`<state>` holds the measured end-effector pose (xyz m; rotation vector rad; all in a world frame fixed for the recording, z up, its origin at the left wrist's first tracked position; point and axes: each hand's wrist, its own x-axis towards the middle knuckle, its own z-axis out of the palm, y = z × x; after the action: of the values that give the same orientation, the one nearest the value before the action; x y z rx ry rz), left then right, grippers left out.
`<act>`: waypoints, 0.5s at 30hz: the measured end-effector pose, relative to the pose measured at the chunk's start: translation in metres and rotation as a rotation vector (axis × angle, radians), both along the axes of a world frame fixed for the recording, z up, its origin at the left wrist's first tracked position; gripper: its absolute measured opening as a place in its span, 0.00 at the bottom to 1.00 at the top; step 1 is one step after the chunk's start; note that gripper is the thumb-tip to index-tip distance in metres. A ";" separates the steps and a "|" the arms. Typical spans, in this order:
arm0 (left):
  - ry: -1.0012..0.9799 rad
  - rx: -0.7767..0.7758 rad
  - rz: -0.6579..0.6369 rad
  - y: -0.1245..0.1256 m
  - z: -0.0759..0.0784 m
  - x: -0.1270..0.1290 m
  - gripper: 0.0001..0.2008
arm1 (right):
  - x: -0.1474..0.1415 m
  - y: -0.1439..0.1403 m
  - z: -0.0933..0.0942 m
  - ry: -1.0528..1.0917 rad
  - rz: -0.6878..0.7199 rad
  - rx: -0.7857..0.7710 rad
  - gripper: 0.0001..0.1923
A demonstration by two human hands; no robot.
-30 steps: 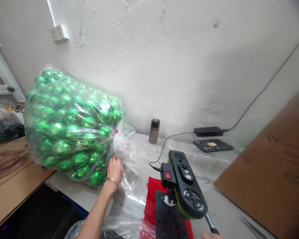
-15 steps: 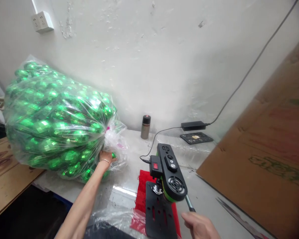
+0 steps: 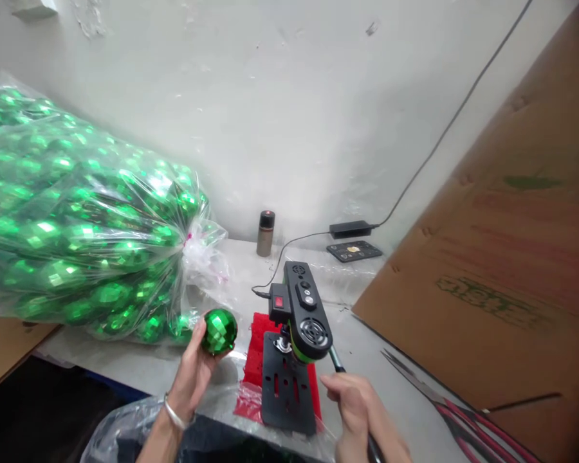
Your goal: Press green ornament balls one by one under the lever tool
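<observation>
My left hand (image 3: 193,370) holds a faceted shiny green ball (image 3: 219,331) just left of a small black press machine (image 3: 296,321). The machine has a red switch and stands on a black slotted base plate (image 3: 282,392) over a red mat (image 3: 255,350). My right hand (image 3: 359,411) is closed around the machine's lever handle (image 3: 338,368) at its lower right. A large clear plastic bag full of green balls (image 3: 72,218) lies on the table to the left, its neck tied with a pink tie.
A small grey bottle with a dark cap (image 3: 265,233) stands by the white wall. A black power adapter (image 3: 351,228) and a dark flat device (image 3: 354,251) lie at the back. Large cardboard sheets (image 3: 502,257) lean at right. Scissors (image 3: 415,379) lie beside them. Another plastic bag (image 3: 120,431) sits near me.
My left hand left the big bag with one green ball and brought it toward the machine. My right hand rose and closed on the lever handle. The view shifted right and down.
</observation>
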<state>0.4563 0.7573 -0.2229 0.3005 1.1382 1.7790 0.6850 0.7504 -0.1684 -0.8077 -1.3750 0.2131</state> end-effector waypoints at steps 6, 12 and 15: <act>0.250 -0.070 -0.073 -0.015 -0.058 0.067 0.39 | 0.011 0.006 0.015 -0.134 0.023 0.023 0.11; 0.557 -0.024 -0.123 -0.007 -0.092 0.100 0.40 | 0.008 0.006 0.035 -0.159 0.025 0.015 0.12; 0.682 -0.019 -0.159 -0.006 -0.098 0.105 0.38 | 0.009 0.005 0.035 -0.162 0.033 0.011 0.12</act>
<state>0.5617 0.7514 -0.3213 1.0115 1.5435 1.5568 0.6941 0.7558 -0.1337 -0.8071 -1.5415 0.1687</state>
